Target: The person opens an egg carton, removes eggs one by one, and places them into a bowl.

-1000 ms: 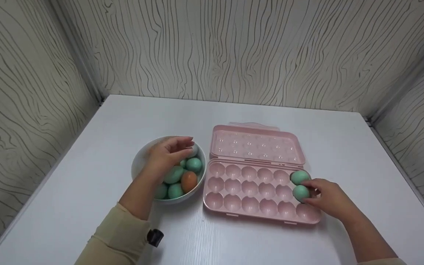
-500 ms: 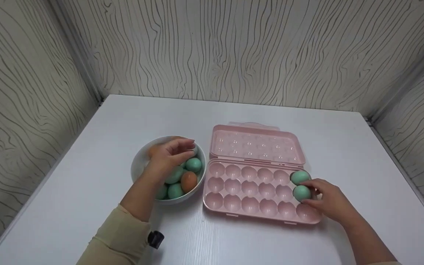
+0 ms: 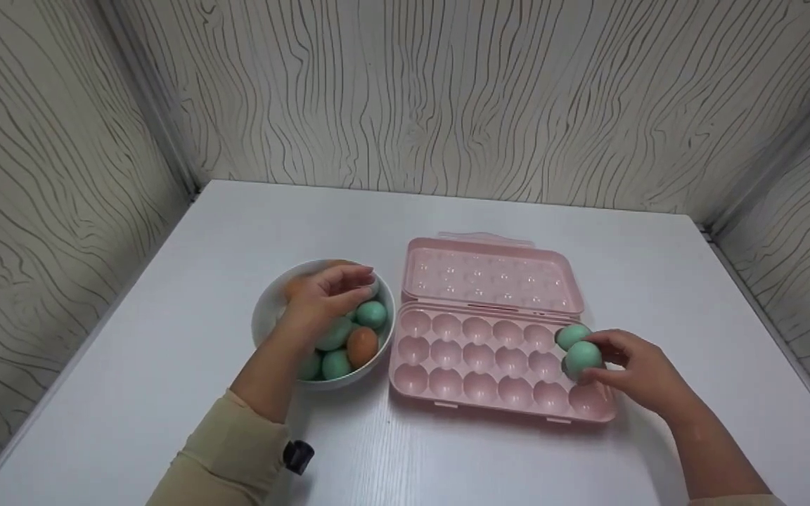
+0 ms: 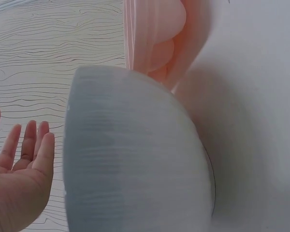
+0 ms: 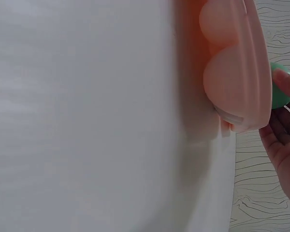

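My right hand pinches a green egg between thumb and fingers, over the right end of the pink egg tray. Just behind it, a second green egg sits in the back right cup. In the right wrist view the held egg shows past the tray's side. My left hand hovers over the white bowl, fingers relaxed and spread in the left wrist view. Under and around it lie several green eggs and an orange-brown egg. A pale egg is partly hidden behind its fingertips.
The tray's dimpled lid lies folded back behind the cups. Bowl and tray stand side by side on a white table. Wood-patterned panels rise at the back and both sides. A black object is at the left sleeve.
My right hand has raised the green egg a little, up and to the right out of its cup, and the tray's near edge has shifted slightly. The left hand stays nearly still over the bowl.
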The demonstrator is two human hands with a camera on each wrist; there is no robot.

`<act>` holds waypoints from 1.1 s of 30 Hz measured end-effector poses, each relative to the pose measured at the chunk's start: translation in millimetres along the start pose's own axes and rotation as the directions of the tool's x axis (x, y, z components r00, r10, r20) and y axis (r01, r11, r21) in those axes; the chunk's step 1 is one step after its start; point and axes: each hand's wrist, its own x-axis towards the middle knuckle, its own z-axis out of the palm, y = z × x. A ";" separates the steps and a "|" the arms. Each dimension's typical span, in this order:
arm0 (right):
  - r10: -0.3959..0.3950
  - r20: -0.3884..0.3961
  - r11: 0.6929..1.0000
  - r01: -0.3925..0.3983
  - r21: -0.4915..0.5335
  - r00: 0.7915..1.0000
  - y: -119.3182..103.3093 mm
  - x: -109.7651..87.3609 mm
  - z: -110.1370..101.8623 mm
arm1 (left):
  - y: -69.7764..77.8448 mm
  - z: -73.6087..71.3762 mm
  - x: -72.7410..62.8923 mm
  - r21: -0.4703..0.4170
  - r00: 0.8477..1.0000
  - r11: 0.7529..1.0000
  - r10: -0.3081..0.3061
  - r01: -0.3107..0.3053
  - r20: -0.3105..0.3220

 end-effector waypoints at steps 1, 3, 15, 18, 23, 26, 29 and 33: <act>-0.008 0.000 1.000 0.008 0.017 1.000 -1.4 0.8 -1.4 | 0.4 0.4 -0.2 0.002 1.000 1.000 -0.005 0.005 0.000; -0.025 -0.001 0.999 0.025 0.042 1.000 -5.4 3.0 -4.3 | 0.9 1.0 -0.4 -0.002 1.000 1.000 -0.007 0.007 0.002; -0.081 0.008 0.993 0.080 0.086 0.997 -58.0 24.9 -14.6 | 0.2 7.5 1.2 -0.013 0.998 0.999 0.034 -0.034 0.058; -0.095 0.024 0.991 0.093 0.092 0.995 -74.1 31.1 -13.5 | 0.5 12.1 0.4 -0.004 0.996 0.998 0.055 -0.055 0.074; -0.121 0.062 0.986 0.113 0.121 0.991 -99.5 41.7 -5.2 | 1.8 22.9 -0.7 0.005 0.986 0.995 0.095 -0.097 0.135; -0.159 0.088 0.979 0.145 0.141 0.983 -114.4 47.7 1.9 | 3.5 31.4 -2.0 -0.002 0.974 0.994 0.108 -0.110 0.197; -0.197 0.112 0.969 0.176 0.175 0.974 -129.1 52.0 9.3 | 5.8 41.1 -4.5 -0.027 0.959 0.994 0.109 -0.105 0.261; -0.229 0.133 0.958 0.198 0.209 0.964 -146.0 55.7 20.1 | 8.4 54.9 -8.0 -0.052 0.944 0.993 0.119 -0.108 0.308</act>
